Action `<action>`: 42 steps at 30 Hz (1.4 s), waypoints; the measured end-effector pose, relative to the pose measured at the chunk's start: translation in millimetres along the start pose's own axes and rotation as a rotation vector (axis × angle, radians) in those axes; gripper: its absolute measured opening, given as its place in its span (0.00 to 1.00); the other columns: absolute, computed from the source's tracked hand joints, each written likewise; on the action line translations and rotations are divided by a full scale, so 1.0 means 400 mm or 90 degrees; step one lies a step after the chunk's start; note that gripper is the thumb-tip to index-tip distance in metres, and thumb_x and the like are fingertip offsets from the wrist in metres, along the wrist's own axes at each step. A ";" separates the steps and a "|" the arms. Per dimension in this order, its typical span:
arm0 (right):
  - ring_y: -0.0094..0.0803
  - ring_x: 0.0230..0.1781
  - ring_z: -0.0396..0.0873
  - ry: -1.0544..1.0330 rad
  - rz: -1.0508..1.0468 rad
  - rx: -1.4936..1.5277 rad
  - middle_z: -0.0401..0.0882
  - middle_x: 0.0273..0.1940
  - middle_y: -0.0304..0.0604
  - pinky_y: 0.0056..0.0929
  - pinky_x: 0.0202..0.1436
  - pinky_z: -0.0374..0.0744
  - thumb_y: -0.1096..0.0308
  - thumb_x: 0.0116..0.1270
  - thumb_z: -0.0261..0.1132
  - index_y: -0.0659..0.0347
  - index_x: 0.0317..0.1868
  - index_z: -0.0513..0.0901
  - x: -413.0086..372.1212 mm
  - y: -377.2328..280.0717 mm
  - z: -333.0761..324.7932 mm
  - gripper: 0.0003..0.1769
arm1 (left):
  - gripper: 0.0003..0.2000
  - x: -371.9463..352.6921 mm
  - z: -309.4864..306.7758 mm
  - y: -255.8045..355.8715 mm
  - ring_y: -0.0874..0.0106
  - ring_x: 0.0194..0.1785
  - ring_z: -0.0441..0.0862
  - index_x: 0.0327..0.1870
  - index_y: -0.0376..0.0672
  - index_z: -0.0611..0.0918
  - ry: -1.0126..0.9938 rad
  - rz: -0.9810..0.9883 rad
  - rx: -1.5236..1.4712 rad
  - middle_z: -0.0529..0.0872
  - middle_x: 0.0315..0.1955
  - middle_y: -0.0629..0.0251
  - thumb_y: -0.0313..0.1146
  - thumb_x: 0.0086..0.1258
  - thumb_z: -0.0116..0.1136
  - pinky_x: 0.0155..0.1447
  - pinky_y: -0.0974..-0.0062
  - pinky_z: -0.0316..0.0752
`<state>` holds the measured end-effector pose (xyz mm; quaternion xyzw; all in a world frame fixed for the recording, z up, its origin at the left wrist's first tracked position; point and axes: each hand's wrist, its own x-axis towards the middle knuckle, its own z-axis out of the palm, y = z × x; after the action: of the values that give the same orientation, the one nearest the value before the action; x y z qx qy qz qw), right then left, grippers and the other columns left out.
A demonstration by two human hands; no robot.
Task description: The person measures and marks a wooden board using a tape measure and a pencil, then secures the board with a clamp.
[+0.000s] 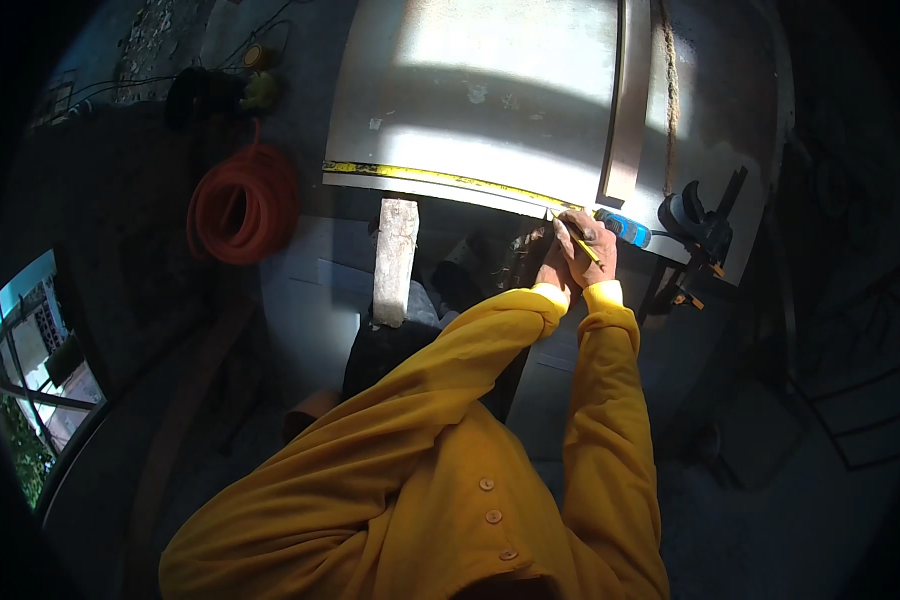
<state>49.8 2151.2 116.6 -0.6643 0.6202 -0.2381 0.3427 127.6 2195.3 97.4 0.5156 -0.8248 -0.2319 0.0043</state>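
A pale sheet [490,120] lies on the work surface, with a yellow measuring tape [440,178] stretched along its near edge. My right hand [594,248] is closed on a yellow pencil [588,250], its tip close to the sheet's edge beside the tape's right part. Just left of it and partly behind it, my left hand [554,272] is at the same edge; its fingers are mostly hidden. Right beside my right hand lies a blue tool [625,230]. A long brown bar [626,120] runs away from me over the sheet.
Black clamps [708,225] with orange parts sit at the right edge. A worn block [396,262] sticks out below the sheet's near edge. Coiled orange hose [238,208] is at the left. A metal frame [860,430] stands in shadow at the far right.
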 end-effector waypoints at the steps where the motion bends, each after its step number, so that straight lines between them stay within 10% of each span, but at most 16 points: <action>1: 0.45 0.35 0.79 0.006 0.015 0.013 0.81 0.35 0.48 0.32 0.42 0.75 0.67 0.58 0.65 0.58 0.39 0.81 0.000 -0.004 0.002 0.09 | 0.29 0.007 0.005 0.001 0.49 0.70 0.54 0.65 0.34 0.63 0.003 0.000 0.001 0.62 0.64 0.44 0.37 0.62 0.50 0.73 0.53 0.46; 8: 0.47 0.33 0.78 -0.096 0.017 -0.051 0.80 0.32 0.49 0.34 0.41 0.75 0.71 0.56 0.64 0.59 0.37 0.79 0.028 -0.035 -0.038 0.08 | 0.29 0.015 0.019 -0.001 0.49 0.71 0.53 0.64 0.34 0.62 0.023 0.004 0.011 0.63 0.64 0.44 0.37 0.62 0.50 0.73 0.53 0.46; 12: 0.39 0.34 0.81 0.123 -0.057 0.057 0.80 0.34 0.48 0.25 0.42 0.76 0.77 0.56 0.62 0.65 0.42 0.78 0.042 -0.092 -0.106 0.12 | 0.29 0.030 0.031 0.000 0.49 0.71 0.53 0.64 0.33 0.62 0.056 0.004 0.040 0.63 0.64 0.44 0.36 0.62 0.49 0.73 0.53 0.46; 15: 0.42 0.39 0.80 0.091 -0.013 -0.114 0.79 0.39 0.51 0.30 0.45 0.76 0.65 0.62 0.62 0.65 0.44 0.79 0.050 -0.057 -0.164 0.13 | 0.29 0.035 0.054 -0.014 0.50 0.72 0.50 0.63 0.28 0.62 0.092 0.004 -0.029 0.60 0.66 0.44 0.35 0.62 0.48 0.73 0.56 0.45; 20: 0.50 0.44 0.76 0.049 0.059 -0.307 0.76 0.44 0.50 0.43 0.47 0.72 0.48 0.60 0.64 0.56 0.45 0.78 0.021 0.058 -0.134 0.22 | 0.27 0.035 -0.107 -0.059 0.51 0.73 0.45 0.63 0.26 0.62 -0.199 0.104 -0.025 0.51 0.69 0.42 0.30 0.62 0.47 0.75 0.62 0.40; 24: 0.51 0.47 0.74 -0.064 0.148 -0.277 0.75 0.45 0.52 0.43 0.49 0.73 0.49 0.54 0.69 0.58 0.46 0.76 0.026 0.046 -0.156 0.26 | 0.32 0.032 -0.013 -0.106 0.50 0.72 0.50 0.61 0.28 0.63 0.010 0.161 -0.113 0.55 0.67 0.41 0.27 0.52 0.57 0.74 0.64 0.49; 28: 0.51 0.46 0.75 -0.104 0.064 -0.307 0.76 0.44 0.52 0.42 0.51 0.74 0.61 0.51 0.68 0.59 0.48 0.76 0.026 0.067 -0.170 0.23 | 0.39 0.019 -0.144 -0.149 0.52 0.73 0.47 0.66 0.30 0.58 -0.196 0.183 -0.234 0.50 0.68 0.42 0.31 0.52 0.62 0.73 0.66 0.50; 31: 0.48 0.46 0.75 -0.152 0.092 -0.357 0.74 0.45 0.50 0.41 0.46 0.77 0.64 0.52 0.64 0.54 0.54 0.75 0.040 0.041 -0.131 0.26 | 0.36 -0.080 -0.212 -0.233 0.51 0.71 0.51 0.65 0.34 0.62 -0.109 0.256 -0.284 0.57 0.66 0.41 0.36 0.54 0.63 0.73 0.65 0.51; 36: 0.54 0.43 0.72 -0.227 0.167 -0.590 0.70 0.50 0.44 0.42 0.39 0.80 0.61 0.58 0.62 0.46 0.61 0.65 -0.020 -0.032 -0.100 0.29 | 0.29 -0.285 -0.304 -0.520 0.50 0.65 0.63 0.57 0.31 0.71 0.076 0.001 -0.303 0.67 0.60 0.42 0.34 0.54 0.63 0.69 0.62 0.58; 42: 0.51 0.40 0.74 -0.090 0.181 -0.434 0.71 0.46 0.41 0.40 0.37 0.80 0.58 0.52 0.66 0.52 0.49 0.72 -0.191 -0.151 0.038 0.24 | 0.29 -0.379 -0.394 -0.946 0.53 0.59 0.71 0.56 0.31 0.71 0.294 -0.344 -0.294 0.73 0.55 0.46 0.47 0.63 0.60 0.62 0.64 0.65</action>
<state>91.8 2228.8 160.4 -0.6625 0.7244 0.0781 0.1737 558.6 2128.6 126.6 0.7371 -0.5639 -0.2817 0.2435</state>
